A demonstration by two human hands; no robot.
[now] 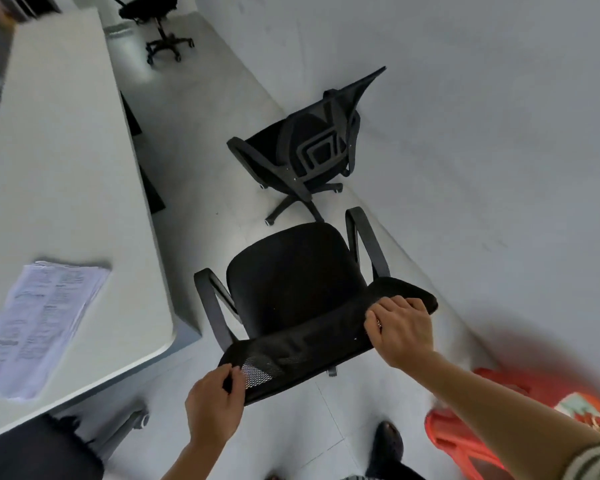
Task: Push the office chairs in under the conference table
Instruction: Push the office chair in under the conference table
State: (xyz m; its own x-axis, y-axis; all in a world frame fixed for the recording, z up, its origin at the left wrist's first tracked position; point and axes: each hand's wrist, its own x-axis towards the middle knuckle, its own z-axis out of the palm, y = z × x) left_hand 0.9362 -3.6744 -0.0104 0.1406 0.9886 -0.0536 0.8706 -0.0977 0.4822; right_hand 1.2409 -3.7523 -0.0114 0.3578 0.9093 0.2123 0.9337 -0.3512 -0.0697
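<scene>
- both hands grip the top edge of the nearest chair's [291,275] mesh backrest: left hand [213,403] at its left end, right hand [400,330] near its right end, fingers curled over the rim.
- this chair stands on the pale floor just beside the table's [59,161] near corner, not under it.
- a sheet of printed paper [39,323] lies near that corner of the table.
- a second chair [309,150] stands beyond, against the wall.
- a third chair [153,15] stands far off, near the table's far end.
- something red [465,441], blurred, sits at lower right.

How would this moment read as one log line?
step: gripping nearest chair backrest | left hand: grip shut | right hand: grip shut | table: chair not under
</scene>
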